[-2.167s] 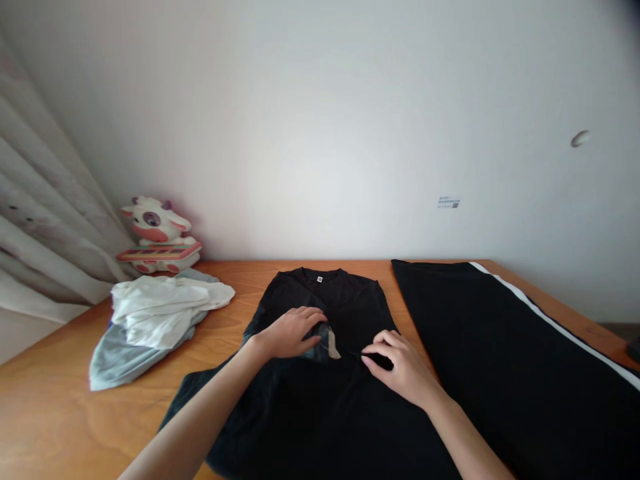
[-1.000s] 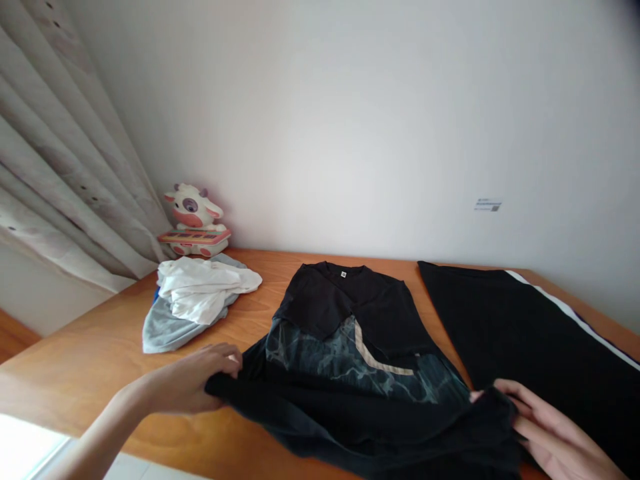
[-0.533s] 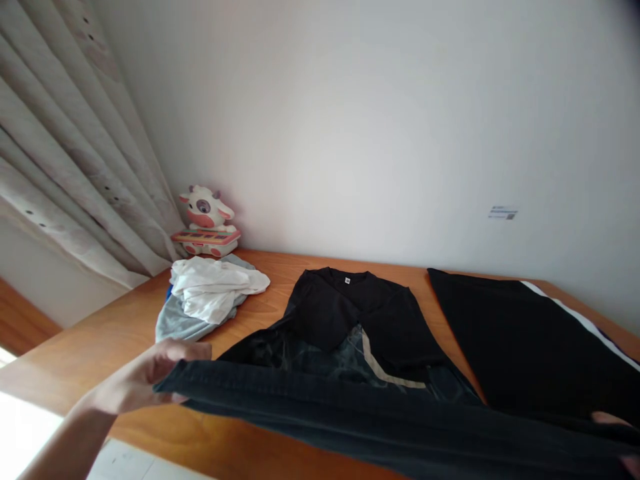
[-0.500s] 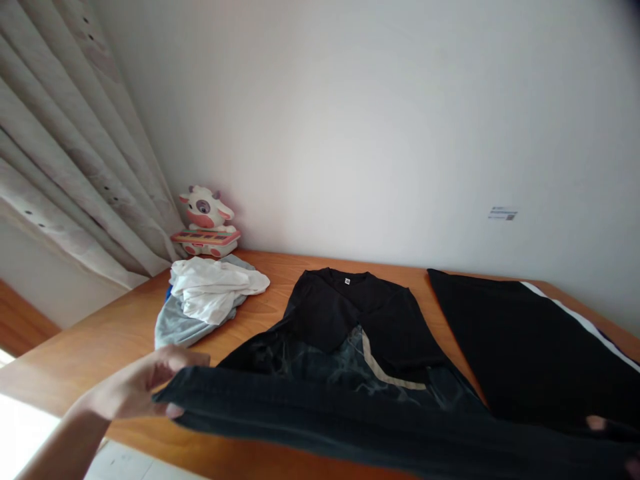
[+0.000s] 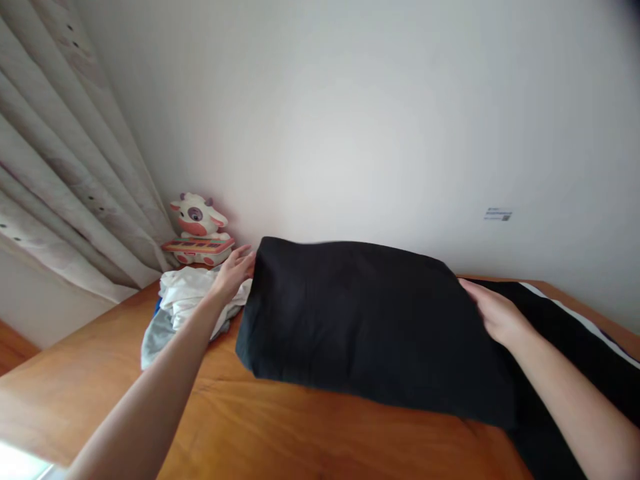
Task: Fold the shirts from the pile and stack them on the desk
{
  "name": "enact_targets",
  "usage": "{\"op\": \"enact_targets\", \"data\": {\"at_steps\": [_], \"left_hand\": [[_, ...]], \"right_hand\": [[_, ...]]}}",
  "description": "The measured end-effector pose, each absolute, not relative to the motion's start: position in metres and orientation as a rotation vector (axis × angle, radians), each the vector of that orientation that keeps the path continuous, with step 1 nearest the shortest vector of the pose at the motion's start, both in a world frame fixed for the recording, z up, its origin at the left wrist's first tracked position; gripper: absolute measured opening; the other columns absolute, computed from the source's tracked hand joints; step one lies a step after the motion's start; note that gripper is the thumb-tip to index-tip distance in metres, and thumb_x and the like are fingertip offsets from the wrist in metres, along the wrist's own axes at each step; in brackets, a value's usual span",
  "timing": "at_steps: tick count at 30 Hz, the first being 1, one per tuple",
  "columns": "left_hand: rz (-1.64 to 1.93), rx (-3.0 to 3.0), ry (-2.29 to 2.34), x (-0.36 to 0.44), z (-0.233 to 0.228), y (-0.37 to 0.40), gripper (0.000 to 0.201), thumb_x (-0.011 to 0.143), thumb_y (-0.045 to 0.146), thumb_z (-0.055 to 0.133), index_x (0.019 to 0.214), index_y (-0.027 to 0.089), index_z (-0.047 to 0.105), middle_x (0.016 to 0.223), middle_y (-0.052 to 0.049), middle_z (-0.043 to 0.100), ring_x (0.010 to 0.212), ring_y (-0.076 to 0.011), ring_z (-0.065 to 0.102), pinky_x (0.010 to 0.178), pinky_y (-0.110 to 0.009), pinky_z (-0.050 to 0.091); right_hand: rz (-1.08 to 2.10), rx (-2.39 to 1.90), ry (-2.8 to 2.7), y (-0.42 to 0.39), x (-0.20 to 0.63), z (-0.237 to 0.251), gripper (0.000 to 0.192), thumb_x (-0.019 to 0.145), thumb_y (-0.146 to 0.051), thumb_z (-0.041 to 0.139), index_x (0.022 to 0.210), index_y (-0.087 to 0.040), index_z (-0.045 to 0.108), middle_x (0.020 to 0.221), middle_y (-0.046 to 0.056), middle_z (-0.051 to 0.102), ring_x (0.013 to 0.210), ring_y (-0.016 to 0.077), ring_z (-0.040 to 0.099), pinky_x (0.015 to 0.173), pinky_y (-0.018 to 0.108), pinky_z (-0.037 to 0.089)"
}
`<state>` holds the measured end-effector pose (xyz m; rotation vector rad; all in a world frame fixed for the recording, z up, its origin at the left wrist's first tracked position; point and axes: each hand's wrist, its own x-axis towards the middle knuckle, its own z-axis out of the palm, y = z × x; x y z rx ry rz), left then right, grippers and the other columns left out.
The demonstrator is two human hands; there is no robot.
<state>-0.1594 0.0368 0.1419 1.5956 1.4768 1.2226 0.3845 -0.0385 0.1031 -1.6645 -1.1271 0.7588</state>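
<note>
A black top (image 5: pixel 370 313) is doubled over in front of me, its far part raised against the wall side and its near edge lying across the wooden table. My left hand (image 5: pixel 237 270) is at its upper left edge with the cloth between thumb and fingers; some fingers stick out and the thumb is hidden. On the right edge, my right hand (image 5: pixel 493 310) grips the cloth, its fingertips partly hidden behind it. The neckline cannot be seen now.
Black cloth with a white stripe (image 5: pixel 565 310) lies on the right. Left of the top sit a white and grey cloth pile (image 5: pixel 183 293) and a cow toy with a keyboard (image 5: pixel 199 230). A curtain (image 5: pixel 65 147) hangs at the left; the wall stands behind the table (image 5: pixel 280 427).
Both hands have carried the top's near edge up and away from me, folding it over the neckline part. The left hand has moved from the near left to beside the cloth pile.
</note>
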Motion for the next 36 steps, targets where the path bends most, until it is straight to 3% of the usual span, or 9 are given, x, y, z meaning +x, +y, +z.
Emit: {"op": "enact_targets", "data": {"at_steps": [3, 7, 11, 15, 18, 21, 24, 31, 36], "left_hand": [[1.194, 1.525, 1.797, -0.126, 0.127, 0.071, 0.050, 0.087, 0.061, 0.054, 0.105, 0.015, 0.063, 0.078, -0.004, 0.065, 0.078, -0.0186, 0.063, 0.069, -0.027, 0.047], [0.914, 1.664, 1.866, -0.126, 0.085, 0.047, 0.041, 0.077, 0.060, 0.067, 0.075, 0.020, 0.062, 0.062, -0.002, 0.061, 0.068, -0.0230, 0.063, 0.068, -0.031, 0.044], [0.424, 1.982, 1.976, -0.148, 0.052, -0.009, 0.054, 0.075, 0.076, 0.060, 0.062, 0.024, 0.054, 0.058, 0.000, 0.058, 0.063, -0.0225, 0.060, 0.064, -0.031, 0.040], [0.296, 1.961, 2.016, -0.167, 0.052, -0.045, 0.058, 0.073, 0.080, 0.060, 0.060, 0.024, 0.051, 0.055, 0.002, 0.052, 0.059, -0.0210, 0.054, 0.058, -0.031, 0.035], [0.201, 1.860, 1.921, -0.174, 0.059, -0.058, 0.058, 0.076, 0.076, 0.061, 0.056, 0.023, 0.050, 0.052, 0.003, 0.047, 0.055, -0.0184, 0.048, 0.057, -0.031, 0.034], [0.400, 1.799, 1.648, -0.171, 0.058, -0.062, 0.043, 0.075, 0.064, 0.070, 0.079, 0.022, 0.065, 0.071, 0.001, 0.064, 0.068, -0.0198, 0.057, 0.065, -0.032, 0.044], [0.724, 1.707, 1.438, -0.161, 0.049, -0.060, 0.046, 0.074, 0.055, 0.075, 0.102, 0.020, 0.064, 0.096, -0.002, 0.070, 0.085, -0.0209, 0.063, 0.081, -0.032, 0.049], [1.158, 1.430, 1.100, -0.135, 0.037, -0.048, 0.048, 0.080, 0.063, 0.072, 0.092, 0.022, 0.050, 0.076, 0.005, 0.056, 0.072, -0.0110, 0.052, 0.071, -0.024, 0.044], [1.389, 1.367, 1.085, -0.137, 0.048, -0.035, 0.049, 0.081, 0.064, 0.071, 0.092, 0.024, 0.046, 0.073, 0.008, 0.048, 0.065, -0.0092, 0.045, 0.061, -0.020, 0.039]], "right_hand": [[0.885, -1.856, -0.924, 0.005, 0.367, 0.099, 0.043, 0.096, -0.051, 0.054, 0.106, -0.013, 0.070, 0.107, 0.019, 0.076, 0.096, 0.0261, 0.074, 0.074, 0.033, 0.056], [1.004, -2.033, -1.038, -0.014, 0.376, 0.061, 0.047, 0.072, -0.062, 0.077, 0.078, -0.016, 0.072, 0.089, 0.016, 0.078, 0.082, 0.0290, 0.074, 0.068, 0.037, 0.057], [0.970, -2.050, -1.414, -0.062, 0.398, 0.030, 0.051, 0.065, -0.071, 0.076, 0.063, -0.021, 0.069, 0.068, 0.008, 0.073, 0.075, 0.0300, 0.071, 0.067, 0.036, 0.056], [1.028, -1.931, -1.530, -0.092, 0.400, 0.030, 0.046, 0.065, -0.069, 0.076, 0.057, -0.025, 0.066, 0.063, 0.005, 0.070, 0.073, 0.0313, 0.071, 0.069, 0.037, 0.057], [1.168, -1.779, -1.541, -0.103, 0.391, 0.037, 0.042, 0.068, -0.067, 0.076, 0.069, -0.025, 0.072, 0.079, 0.007, 0.077, 0.091, 0.0352, 0.074, 0.085, 0.040, 0.058], [1.213, -1.653, -1.458, -0.110, 0.383, 0.038, 0.044, 0.071, -0.065, 0.075, 0.088, -0.024, 0.077, 0.100, 0.010, 0.079, 0.108, 0.0352, 0.071, 0.098, 0.039, 0.055], [1.094, -1.634, -1.339, -0.114, 0.377, 0.036, 0.053, 0.071, -0.068, 0.073, 0.096, -0.022, 0.077, 0.108, 0.012, 0.079, 0.113, 0.0354, 0.070, 0.100, 0.040, 0.054], [1.210, -1.571, -1.507, -0.112, 0.382, 0.028, 0.048, 0.072, -0.063, 0.076, 0.097, -0.022, 0.081, 0.105, 0.008, 0.081, 0.111, 0.0376, 0.071, 0.101, 0.046, 0.055], [0.839, -1.705, -1.356, -0.101, 0.402, 0.018, 0.056, 0.073, -0.071, 0.069, 0.095, -0.021, 0.081, 0.097, 0.010, 0.081, 0.113, 0.0374, 0.069, 0.094, 0.039, 0.058]]}}
